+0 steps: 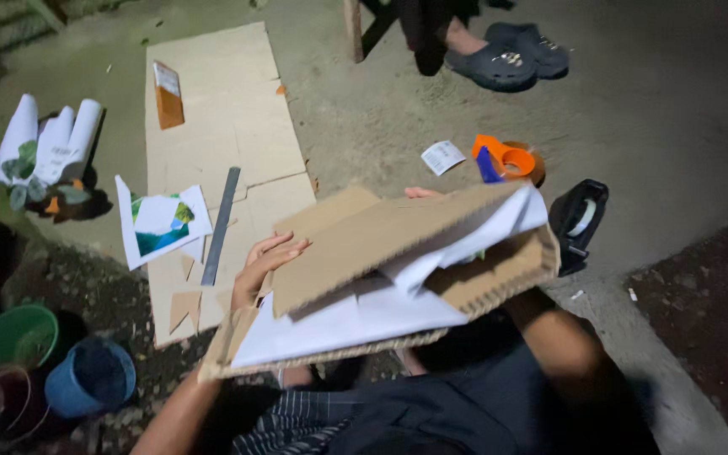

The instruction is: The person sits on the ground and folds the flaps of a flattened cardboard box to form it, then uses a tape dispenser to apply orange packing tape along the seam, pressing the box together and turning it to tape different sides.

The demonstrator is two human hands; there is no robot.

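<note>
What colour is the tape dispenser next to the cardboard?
Black tape dispenser, clearest in the head view.
</note>
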